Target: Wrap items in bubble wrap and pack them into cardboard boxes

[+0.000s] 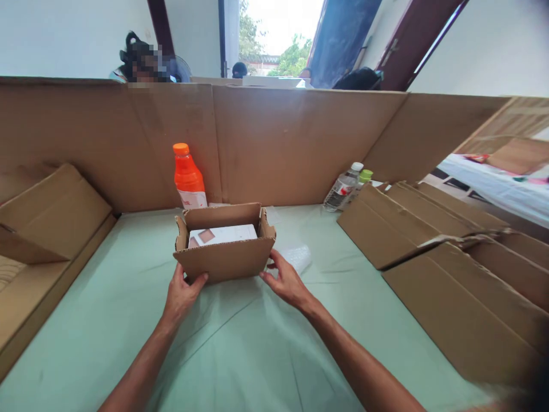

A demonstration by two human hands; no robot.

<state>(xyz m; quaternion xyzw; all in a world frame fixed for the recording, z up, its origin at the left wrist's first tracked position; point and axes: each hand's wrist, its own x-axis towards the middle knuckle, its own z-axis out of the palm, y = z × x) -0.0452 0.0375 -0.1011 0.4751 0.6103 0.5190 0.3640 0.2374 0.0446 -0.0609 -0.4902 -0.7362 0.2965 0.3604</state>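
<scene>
In the middle of the head view a brown cardboard box (pixel 223 261) stands with its top flaps raised. Inside it lies a white box (pixel 231 233) with a small brownish picture on it; its lower part is hidden by the front wall. My left hand (pixel 182 292) grips the near left corner, thumb on the front face. At the near right corner my right hand (pixel 285 278) has its thumb and fingers on the cardboard. Clear bubble wrap (pixel 298 257) lies on the green cloth just behind my right hand.
An orange-capped bottle (pixel 189 177) stands behind the box. Farther right is a clear bottle (pixel 342 187) beside a green cap (pixel 366 175). Flattened cartons (pixel 467 309) lie at right, an open carton (pixel 55 217) at left. A cardboard wall (pixel 309 143) closes the back; people sit beyond it.
</scene>
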